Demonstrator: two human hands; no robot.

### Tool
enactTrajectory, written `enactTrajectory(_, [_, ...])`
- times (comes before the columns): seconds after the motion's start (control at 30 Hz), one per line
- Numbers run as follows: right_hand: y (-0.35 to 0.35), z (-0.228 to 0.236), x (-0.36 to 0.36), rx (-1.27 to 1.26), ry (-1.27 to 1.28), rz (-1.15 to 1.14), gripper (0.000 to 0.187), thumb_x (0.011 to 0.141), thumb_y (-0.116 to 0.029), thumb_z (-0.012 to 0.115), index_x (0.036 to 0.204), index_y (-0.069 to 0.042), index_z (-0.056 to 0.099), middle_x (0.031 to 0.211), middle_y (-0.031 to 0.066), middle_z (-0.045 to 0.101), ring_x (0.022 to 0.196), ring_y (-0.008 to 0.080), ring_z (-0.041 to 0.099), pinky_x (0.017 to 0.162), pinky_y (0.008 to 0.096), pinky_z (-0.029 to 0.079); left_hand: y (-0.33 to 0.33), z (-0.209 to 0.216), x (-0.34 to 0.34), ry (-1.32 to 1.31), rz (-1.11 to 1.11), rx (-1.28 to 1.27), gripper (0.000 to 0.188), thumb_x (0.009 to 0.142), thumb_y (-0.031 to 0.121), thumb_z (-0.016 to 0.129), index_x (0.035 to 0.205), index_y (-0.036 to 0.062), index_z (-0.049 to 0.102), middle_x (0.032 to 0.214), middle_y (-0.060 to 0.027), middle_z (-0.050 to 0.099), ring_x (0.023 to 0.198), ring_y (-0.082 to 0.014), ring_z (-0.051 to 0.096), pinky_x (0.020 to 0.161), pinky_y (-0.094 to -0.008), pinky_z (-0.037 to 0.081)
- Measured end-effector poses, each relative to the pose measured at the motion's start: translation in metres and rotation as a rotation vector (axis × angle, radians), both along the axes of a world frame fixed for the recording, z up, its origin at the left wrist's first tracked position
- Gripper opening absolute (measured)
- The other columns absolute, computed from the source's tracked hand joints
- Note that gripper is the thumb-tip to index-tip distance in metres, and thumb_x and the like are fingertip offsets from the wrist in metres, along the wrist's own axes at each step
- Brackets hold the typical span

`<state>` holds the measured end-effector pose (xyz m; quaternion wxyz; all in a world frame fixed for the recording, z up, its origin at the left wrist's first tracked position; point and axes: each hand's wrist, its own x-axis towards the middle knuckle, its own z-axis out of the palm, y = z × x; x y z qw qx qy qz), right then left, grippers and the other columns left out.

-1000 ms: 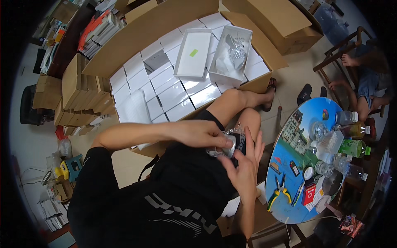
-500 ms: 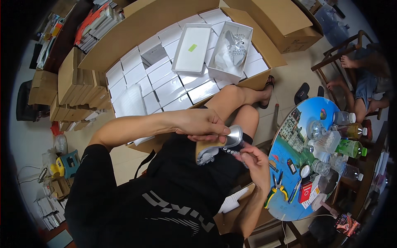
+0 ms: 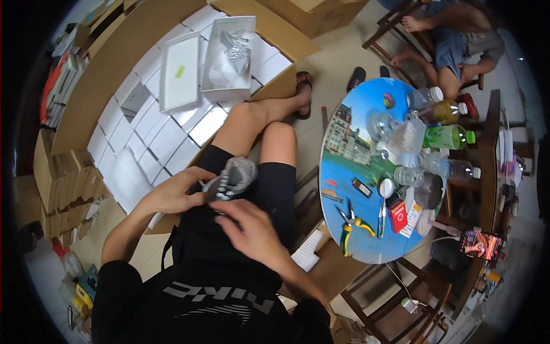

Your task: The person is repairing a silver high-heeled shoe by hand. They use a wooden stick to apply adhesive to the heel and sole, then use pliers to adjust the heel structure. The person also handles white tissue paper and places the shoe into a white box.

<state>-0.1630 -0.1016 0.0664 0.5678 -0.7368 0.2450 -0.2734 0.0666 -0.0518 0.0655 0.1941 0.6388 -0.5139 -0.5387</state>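
Shoe point(image 3: 234, 176), silver and beaded, is held just left of the frame's centre, above the thighs point(image 3: 278, 189), and I judge that spot suits because both hands meet there comfortably. I see the left hand point(image 3: 175, 195) closed on its left side, thumb set against the fingers, which I take to be the grip that steadies it. The right hand point(image 3: 252, 226) is half curled, fingertips at the shoe's lower edge; blur and overlap mean I cannot tell whether it pinches anything. Toward the top of the frame, a second shoe point(image 3: 236, 49) lies with white paper point(image 3: 226, 75) in an open box point(image 3: 229, 95), the paper probably there to guard its finish. The lid point(image 3: 172, 94) lies just left of it, and both rest on white boxes point(image 3: 143, 109) packed in a carton point(image 3: 137, 51), which seem to serve as a handy shelf. On the blue table point(image 3: 372, 247), right of centre, I find pliers point(image 3: 347, 234) spread near the edge closest to the right hand, likely for easy reach, while bottles point(image 3: 447, 136) crowd the table's right side, perhaps out of the way.
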Motion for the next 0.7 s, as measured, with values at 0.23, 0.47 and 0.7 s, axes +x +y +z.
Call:
enactTrajectory(0.23, [0.009,-0.006,-0.002,-0.233,0.11,0.247,0.053,0.081,0.004,0.058,0.133,-0.003,0.054,0.126,0.0173,0.062,0.096,0.0349,0.066,0.089,0.0415,0.052,0.02,-0.031,-0.02,-0.273,0.229,-0.183,0.037,0.083,0.012,0.062,0.117,-0.0031,0.065,0.105,-0.0224,0.068,0.102,-0.0381,0.063,0.091,-0.0418,0.049])
enactTrajectory(0.47, [-0.055,0.002,-0.125,-0.513,0.614,-0.671,0.028,0.084,-0.004,0.07,0.112,-0.001,0.065,0.103,0.0164,0.07,0.088,0.0366,0.067,0.078,0.0442,0.054,0.034,-0.054,-0.018,-0.317,0.526,-0.172,0.023,0.099,0.012,0.056,0.109,-0.0056,0.067,0.087,-0.0178,0.069,0.076,-0.0262,0.066,0.071,-0.0353,0.051])
enactTrajectory(0.7, [-0.107,-0.007,-0.221,-0.696,1.115,-1.003,0.035,0.08,-0.012,0.074,0.113,-0.002,0.068,0.104,0.0184,0.065,0.098,0.037,0.061,0.087,0.0456,0.048,0.034,-0.088,-0.012,-0.042,0.655,-0.116,0.032,0.105,0.018,0.049,0.114,-0.0077,0.066,0.094,-0.009,0.069,0.086,-0.0111,0.06,0.078,-0.0255,0.048])
